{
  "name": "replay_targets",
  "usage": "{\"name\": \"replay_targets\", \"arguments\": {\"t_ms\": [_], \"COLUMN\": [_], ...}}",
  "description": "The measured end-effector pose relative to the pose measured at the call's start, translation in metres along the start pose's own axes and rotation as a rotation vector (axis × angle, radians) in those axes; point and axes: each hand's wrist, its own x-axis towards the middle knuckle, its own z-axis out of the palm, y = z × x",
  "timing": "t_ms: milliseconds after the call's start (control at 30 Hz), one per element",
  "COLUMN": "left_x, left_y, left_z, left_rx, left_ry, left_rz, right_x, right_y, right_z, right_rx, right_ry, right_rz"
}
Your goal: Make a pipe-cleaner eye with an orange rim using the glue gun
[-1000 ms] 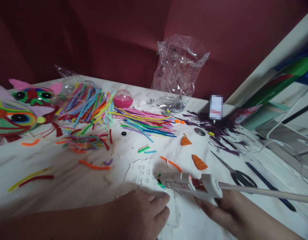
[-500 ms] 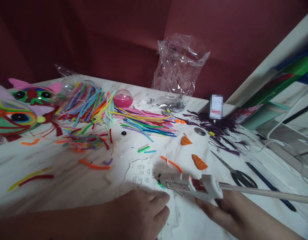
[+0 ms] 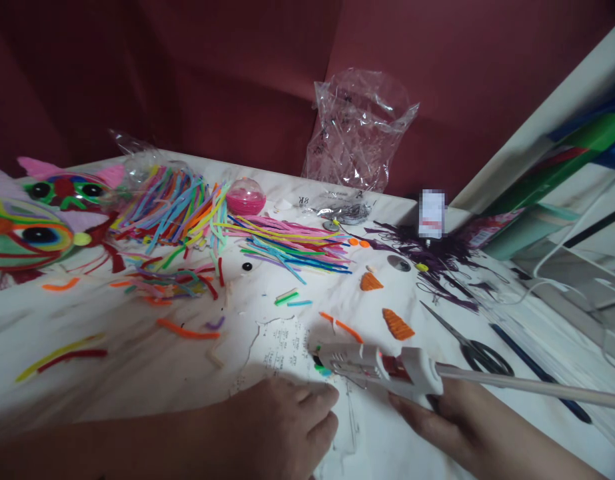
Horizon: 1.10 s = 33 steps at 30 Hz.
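Observation:
My right hand grips a white hot glue gun, whose nozzle end points left. A long translucent glue stick sticks out of its back. My left hand is closed beside the nozzle, its fingers curled; whatever they hold is hidden. Just under the nozzle shows a small green and blue piece, partly covered by the gun. Beneath both hands lies a torn sheet of printed paper. An orange pipe cleaner piece and an orange ridged wedge lie beyond the gun.
Scissors and a dark blue pen-like stick lie right. Bundled pipe cleaners, a pink-based clear ball and purple strands spread behind. Decorated animal masks stand left. A clear bag leans on the red backdrop.
The glue gun has shifted very slightly left in my right hand. My left hand stays in the same place, and the things on the table look unchanged.

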Motion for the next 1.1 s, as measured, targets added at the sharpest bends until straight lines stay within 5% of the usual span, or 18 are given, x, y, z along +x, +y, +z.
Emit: {"name": "replay_targets", "arguments": {"t_ms": [333,533,767,1100], "left_x": [0.001,0.001,0.001,-0.003], "left_y": [0.0,0.0,0.0,-0.001], "left_z": [0.001,-0.002,-0.001,0.008], "left_rx": [-0.017,-0.009,-0.045,-0.002], "left_ry": [-0.003,-0.021,0.008,0.021], "left_rz": [0.001,-0.008,-0.016,-0.026], "right_x": [0.0,-0.003,-0.006,0.002], "right_y": [0.004,0.006,0.006,0.019], "right_z": [0.004,0.004,-0.001,-0.009], "right_rx": [0.013,0.104,0.299,0.429], "right_ry": [0.021,0.149,0.123,-0.016], "right_rz": [0.01,0.097,0.388,0.365]}}
